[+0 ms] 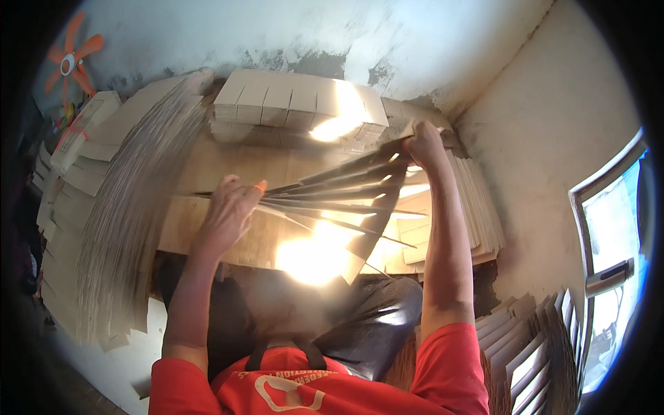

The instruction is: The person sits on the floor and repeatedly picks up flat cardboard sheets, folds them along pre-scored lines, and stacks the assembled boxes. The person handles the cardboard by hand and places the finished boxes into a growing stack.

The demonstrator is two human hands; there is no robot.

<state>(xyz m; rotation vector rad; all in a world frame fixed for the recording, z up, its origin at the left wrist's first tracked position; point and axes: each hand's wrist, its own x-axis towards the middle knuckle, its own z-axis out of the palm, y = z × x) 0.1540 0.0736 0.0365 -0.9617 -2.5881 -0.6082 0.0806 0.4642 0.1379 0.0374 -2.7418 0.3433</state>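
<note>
Several slotted cardboard divider strips (339, 185) fan out over the board, pinched together at one end by my left hand (232, 206). An orange cover (261, 186) sits on a digit of that hand. At the far right, my right hand (423, 144) is closed on the upper end of a darker cardboard cross strip (384, 207). This strip curves down across the spread ends of the fan, and its lower end hangs near my lap. Motion blurs the strips, so I cannot tell which slots are joined.
A wooden board (190, 225) lies before me. Slotted cardboard sheets (277, 100) are stacked behind it. A tall row of cardboard strips (131, 187) stands left, with more stacks right (477, 200) and lower right (532, 353). An orange fan (67, 64) and a window (612, 242) flank the area.
</note>
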